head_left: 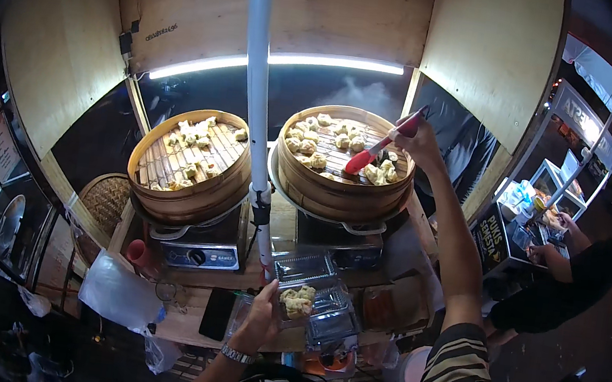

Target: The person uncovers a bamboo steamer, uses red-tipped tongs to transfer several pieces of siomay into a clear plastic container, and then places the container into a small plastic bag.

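My right hand (417, 142) is closed around red tongs (368, 156), reaching over the round bamboo steamer (332, 196) on the right. The tongs' red tips hang low among pale dumplings (305, 137) on the slatted base; whether they pinch one I cannot tell. Faint steam rises behind this steamer. Lower down, my left hand (261, 317) grips the left side of a clear plastic box (304, 267), its lid folded back. A few dumplings (297, 302) sit clustered inside it.
A second bamboo steamer (186, 203) with dumplings stands on a stove (199, 254) at left. A white pole (257, 70) rises between the steamers. More clear boxes (331, 328), a dark phone (217, 314) and a plastic bag (121, 294) lie nearby. Another person (578, 278) works at right.
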`<act>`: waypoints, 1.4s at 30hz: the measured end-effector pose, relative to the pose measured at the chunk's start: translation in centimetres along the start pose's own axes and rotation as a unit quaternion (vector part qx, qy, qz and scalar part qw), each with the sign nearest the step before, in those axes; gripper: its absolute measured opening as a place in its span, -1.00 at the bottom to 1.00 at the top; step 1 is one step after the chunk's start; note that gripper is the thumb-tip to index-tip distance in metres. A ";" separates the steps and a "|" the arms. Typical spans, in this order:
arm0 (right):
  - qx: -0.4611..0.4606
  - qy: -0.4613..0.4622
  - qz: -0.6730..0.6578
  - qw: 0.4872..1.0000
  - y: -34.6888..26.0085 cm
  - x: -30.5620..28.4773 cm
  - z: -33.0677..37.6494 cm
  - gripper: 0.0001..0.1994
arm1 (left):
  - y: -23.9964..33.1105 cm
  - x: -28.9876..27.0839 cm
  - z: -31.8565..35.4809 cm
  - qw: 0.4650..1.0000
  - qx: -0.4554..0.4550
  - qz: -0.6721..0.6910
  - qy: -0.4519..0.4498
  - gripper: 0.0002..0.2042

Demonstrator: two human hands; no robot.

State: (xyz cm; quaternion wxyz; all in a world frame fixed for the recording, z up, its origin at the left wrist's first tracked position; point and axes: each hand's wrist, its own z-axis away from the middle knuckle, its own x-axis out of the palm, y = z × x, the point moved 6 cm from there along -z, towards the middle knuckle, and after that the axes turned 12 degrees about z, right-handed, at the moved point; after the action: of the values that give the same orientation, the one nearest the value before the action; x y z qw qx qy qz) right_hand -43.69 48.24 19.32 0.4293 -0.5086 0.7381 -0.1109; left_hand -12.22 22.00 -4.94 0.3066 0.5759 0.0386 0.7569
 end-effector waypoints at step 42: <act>0.035 -0.053 0.119 0.991 -21.5 3.3 22.4 -0.71 | -1.9 -1.2 -1.8 0.997 0.036 0.060 -0.028 -0.45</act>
State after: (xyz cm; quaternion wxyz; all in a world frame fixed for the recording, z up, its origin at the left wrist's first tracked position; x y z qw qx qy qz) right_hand -13.28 41.74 16.91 0.4959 -0.4067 0.7651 -0.0579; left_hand -12.89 23.47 -7.35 0.2407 0.6090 0.0232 0.7554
